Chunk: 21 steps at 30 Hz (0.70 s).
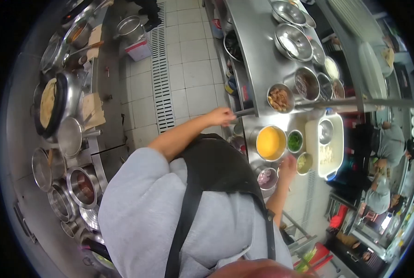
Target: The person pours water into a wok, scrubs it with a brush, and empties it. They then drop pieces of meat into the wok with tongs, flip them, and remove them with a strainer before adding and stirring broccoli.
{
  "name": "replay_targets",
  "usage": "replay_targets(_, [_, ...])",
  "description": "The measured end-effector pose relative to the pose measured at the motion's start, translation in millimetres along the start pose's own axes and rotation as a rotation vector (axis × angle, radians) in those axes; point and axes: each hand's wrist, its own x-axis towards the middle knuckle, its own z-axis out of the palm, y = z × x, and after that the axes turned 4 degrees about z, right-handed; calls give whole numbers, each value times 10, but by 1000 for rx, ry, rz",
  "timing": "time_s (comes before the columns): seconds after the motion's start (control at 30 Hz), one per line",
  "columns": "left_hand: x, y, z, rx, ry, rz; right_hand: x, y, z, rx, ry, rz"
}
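Note:
My left hand (221, 116) is curled closed beside the counter edge, near a short metal bar (245, 112); what it holds is too small to tell. My right hand (288, 167) is closed between the bowls, its fingers pressed together and their contents hidden. Around it are a pot of yellow liquid (270, 143), a small bowl of chopped greens (295, 141), a bowl of pale green pieces (304, 163) and a bowl of pinkish pieces (267, 178). A white tub (337, 146) beyond holds a metal bowl (325, 131) and pale pieces.
Along the steel counter (258, 65) stand a pot of brown chunks (279, 98), a deep pot (305, 84) and stacked bowls (294, 42). Behind on the left are a wok (54, 109), strainers and pots. Two other people (391, 143) work at far right.

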Motion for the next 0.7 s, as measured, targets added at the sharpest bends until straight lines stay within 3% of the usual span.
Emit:
replay_targets(0.03, [-166, -300, -291, 59, 69, -38, -103, -408, 373, -99, -54, -117])
replay_targets(0.07, [-329, -625, -603, 119, 184, -137, -28, -513, 756, 18, -272, -70])
replay_targets(0.13, [-828, -1113, -1252, -197, 384, -242, -282, -1120, 1447, -274, -506, -471])
replay_targets(0.2, [-1315, -1461, -1779, -269, 604, -276, -436, -1526, 1999, -299, -877, -445])
replay_targets(0.33, [-2184, -1719, -2315, -239, 928, -296, -411, -1743, 2788, -343, -1172, -416])
replay_targets(0.4, [-2568, -2187, -2446, -256, 1133, -299, -440, -2008, 3033, -604, -1070, -644])
replay_targets(0.47, [-2764, -2920, -2453, 123, 1161, -452, -357, -2026, 3378, -603, -1149, -659])
replay_targets(0.53, [-3091, -2723, -2095, 267, 1062, -591, -299, -2124, 3746, -631, -1263, -701])
replay_targets(0.6, [-3229, -2822, -1855, 683, 639, -697, -196, -2216, 4178, -658, -1384, -724])
replay_targets(0.7, [-3241, -3473, -1370, 574, 742, -770, -132, -2545, 4797, -780, -1515, -702])
